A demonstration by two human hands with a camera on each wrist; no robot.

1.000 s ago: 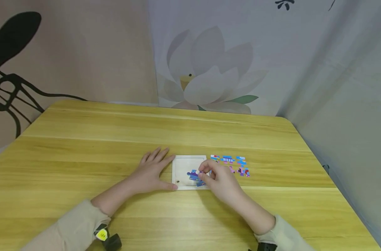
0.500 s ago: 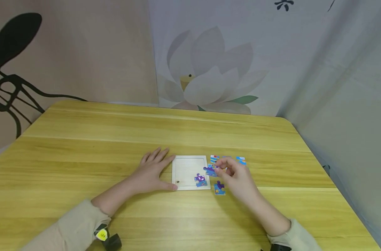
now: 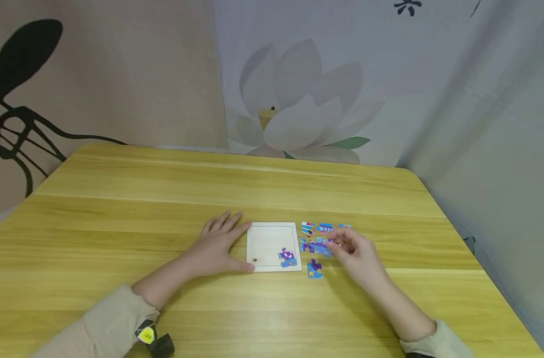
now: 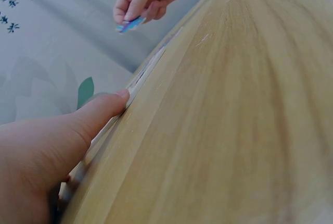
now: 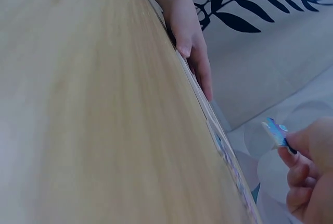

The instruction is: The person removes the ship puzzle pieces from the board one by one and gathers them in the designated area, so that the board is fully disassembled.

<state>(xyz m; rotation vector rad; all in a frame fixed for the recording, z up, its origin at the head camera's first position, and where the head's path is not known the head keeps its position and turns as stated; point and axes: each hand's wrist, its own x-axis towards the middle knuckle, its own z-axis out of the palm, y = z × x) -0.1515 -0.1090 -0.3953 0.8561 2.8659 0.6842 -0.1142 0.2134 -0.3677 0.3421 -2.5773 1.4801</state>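
My left hand (image 3: 214, 248) lies with fingers spread at the left edge of a white puzzle tray (image 3: 267, 241), its thumb touching the lower left corner. One purple and blue jigsaw piece (image 3: 287, 257) sits in the tray's lower right part. To the right of the tray, my right hand (image 3: 359, 256) pinches a blue and purple jigsaw piece (image 5: 276, 132) between thumb and fingers. Both wrist views show this piece raised above the table. Behind and under it, other loose pieces are partly hidden by the hand.
Loose jigsaw pieces lie right of the tray, among them a striped one (image 3: 308, 228), a blue one (image 3: 325, 227) and a purple and blue one (image 3: 314, 269) nearer the front. The wooden table (image 3: 164, 174) ends at a printed curtain (image 3: 317, 99) behind.
My right hand has moved right, carrying the pinched piece from over the tray to above the loose pieces. A purple and blue piece in the tray is now uncovered. The left hand stays put.
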